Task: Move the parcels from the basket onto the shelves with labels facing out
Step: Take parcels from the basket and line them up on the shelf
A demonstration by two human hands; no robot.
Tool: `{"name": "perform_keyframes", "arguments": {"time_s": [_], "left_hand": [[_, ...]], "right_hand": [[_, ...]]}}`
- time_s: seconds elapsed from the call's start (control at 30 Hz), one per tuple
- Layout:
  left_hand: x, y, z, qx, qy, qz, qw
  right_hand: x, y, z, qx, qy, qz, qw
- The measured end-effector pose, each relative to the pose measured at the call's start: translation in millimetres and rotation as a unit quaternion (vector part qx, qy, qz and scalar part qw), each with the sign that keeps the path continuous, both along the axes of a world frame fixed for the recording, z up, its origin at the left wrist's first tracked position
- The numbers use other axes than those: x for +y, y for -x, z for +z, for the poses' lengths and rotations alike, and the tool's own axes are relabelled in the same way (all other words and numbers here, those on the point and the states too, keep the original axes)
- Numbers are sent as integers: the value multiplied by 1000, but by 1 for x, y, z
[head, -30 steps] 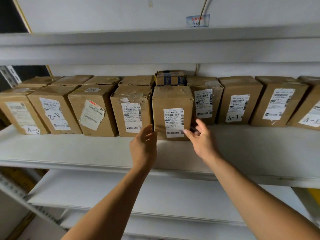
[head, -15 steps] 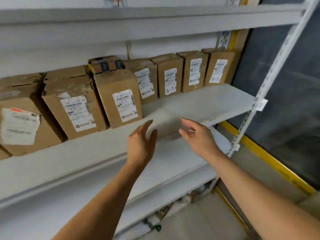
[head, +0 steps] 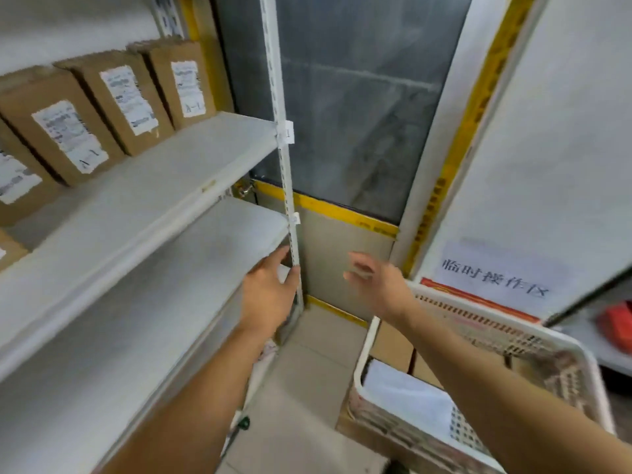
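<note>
At four o'clock, the basket [head: 478,323] holds brown parcels [head: 393,343]; others line the shelf [head: 205,148] at ten o'clock. Left hand [head: 266,299] and right hand [head: 379,285] hover loosely spread, empty. A hasty grab could shelve a label facing inward.

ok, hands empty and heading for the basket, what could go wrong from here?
1. The left hand is right beside the slotted shelf upright; it may knock it while swinging across.
2. A white sheet covers part of the basket, so a grab there may catch paper, not a parcel.
3. The view is blurred, so the right hand may misjudge the basket rim.
</note>
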State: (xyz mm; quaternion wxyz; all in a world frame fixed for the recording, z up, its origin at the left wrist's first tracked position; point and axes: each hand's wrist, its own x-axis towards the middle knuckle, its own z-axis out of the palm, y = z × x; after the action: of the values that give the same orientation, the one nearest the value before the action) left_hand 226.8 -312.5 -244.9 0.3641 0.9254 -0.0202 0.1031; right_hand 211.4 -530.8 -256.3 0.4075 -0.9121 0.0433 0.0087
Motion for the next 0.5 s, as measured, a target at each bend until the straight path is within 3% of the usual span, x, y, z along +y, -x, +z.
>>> {"name": "perform_keyframes", "arguments": {"time_s": [0.27, 0.5], "left_hand": [[-159, 4, -74, 144, -54, -115, 981], [-278, 28, -153, 231, -89, -192, 950]], "right_hand": [[-158, 56, -78, 64, -50, -99, 992], [-269, 116, -162, 201, -72, -175, 961]]}}
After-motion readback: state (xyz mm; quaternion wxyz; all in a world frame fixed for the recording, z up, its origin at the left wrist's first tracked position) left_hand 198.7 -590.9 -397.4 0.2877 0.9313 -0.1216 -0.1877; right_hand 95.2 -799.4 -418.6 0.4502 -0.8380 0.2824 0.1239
